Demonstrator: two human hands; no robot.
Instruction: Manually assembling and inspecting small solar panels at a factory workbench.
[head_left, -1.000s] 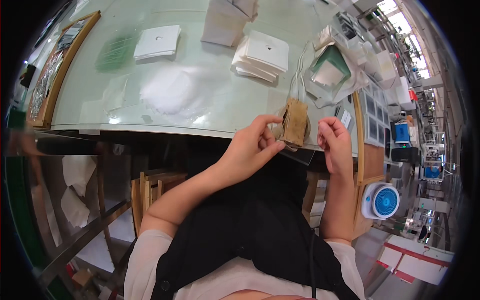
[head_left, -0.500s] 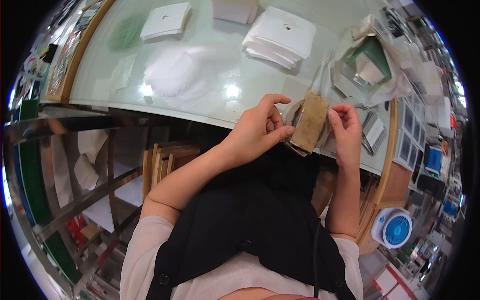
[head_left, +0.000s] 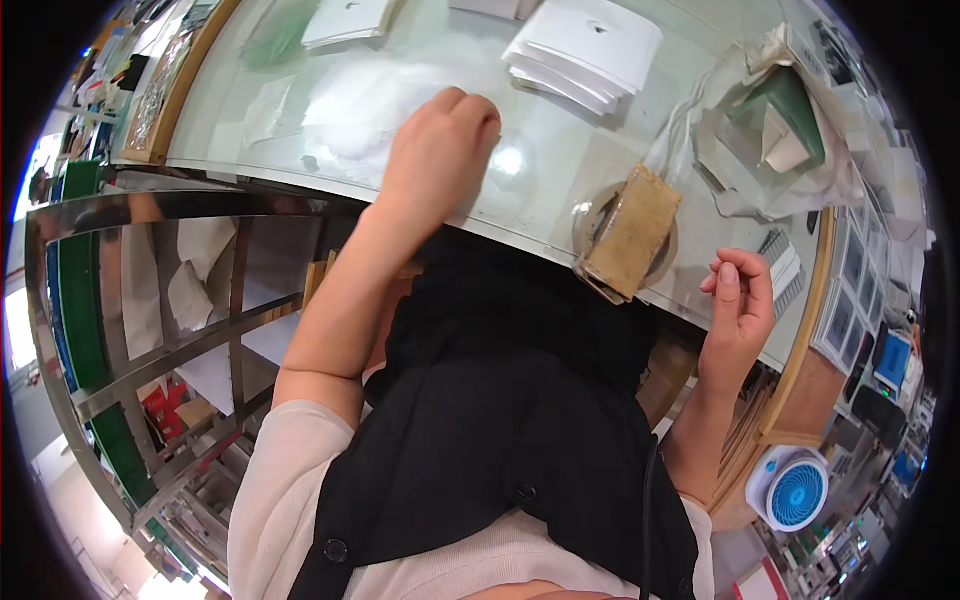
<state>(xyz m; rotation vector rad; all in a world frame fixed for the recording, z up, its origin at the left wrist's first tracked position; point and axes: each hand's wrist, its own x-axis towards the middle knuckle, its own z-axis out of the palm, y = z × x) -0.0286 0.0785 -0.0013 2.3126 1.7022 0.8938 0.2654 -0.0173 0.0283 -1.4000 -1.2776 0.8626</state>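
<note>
My left hand (head_left: 445,150) is over the table beside a loose white pile (head_left: 350,110) that looks like thin sheets or film. Its back faces up and the fingers curl down, so whatever they hold is hidden. My right hand (head_left: 740,310) is raised near the table's front edge, to the right of a worn tan rectangular block (head_left: 635,230). The fingers of that hand are bent in toward the thumb, and nothing shows between them. Tilted on a round base (head_left: 667,258) at the front edge, the block touches neither hand.
Stacks of white sheets (head_left: 585,50) and white cards (head_left: 348,20) lie at the back of the glass-topped table (head_left: 520,215). An open bag (head_left: 715,180) with a green lining stands right. A metal rack (head_left: 180,207) is at left, a small blue fan (head_left: 797,494) lower right.
Both hands have left the tan block. My left hand has moved left and away from me to the white pile; my right hand has drawn back to the right and nearer me.
</note>
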